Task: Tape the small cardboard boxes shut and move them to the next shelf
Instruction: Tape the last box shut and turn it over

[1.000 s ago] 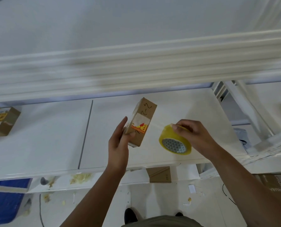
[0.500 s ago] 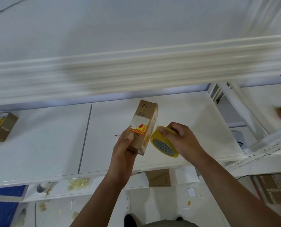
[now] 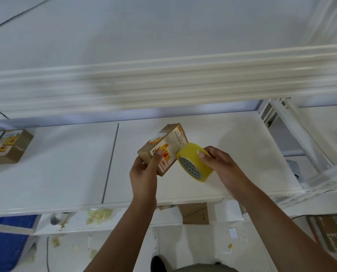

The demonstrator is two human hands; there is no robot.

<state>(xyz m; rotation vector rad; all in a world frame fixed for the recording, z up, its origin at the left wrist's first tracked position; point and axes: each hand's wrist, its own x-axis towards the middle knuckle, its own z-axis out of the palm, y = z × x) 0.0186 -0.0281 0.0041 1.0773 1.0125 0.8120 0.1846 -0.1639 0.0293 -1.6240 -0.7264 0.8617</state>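
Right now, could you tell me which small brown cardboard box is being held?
The brown cardboard box in the left hand, beside the yellow tape roll; the far-left box lies on the shelf.

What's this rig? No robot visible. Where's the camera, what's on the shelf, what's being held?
No machine here: these are a person's two bare hands. All pictures come from one wide-angle camera worn on the head, looking forward and down. The left hand holds a small cardboard box, tilted, above the white shelf. The right hand grips a yellow tape roll close against the box's side. More cardboard boxes lie at the shelf's left end.
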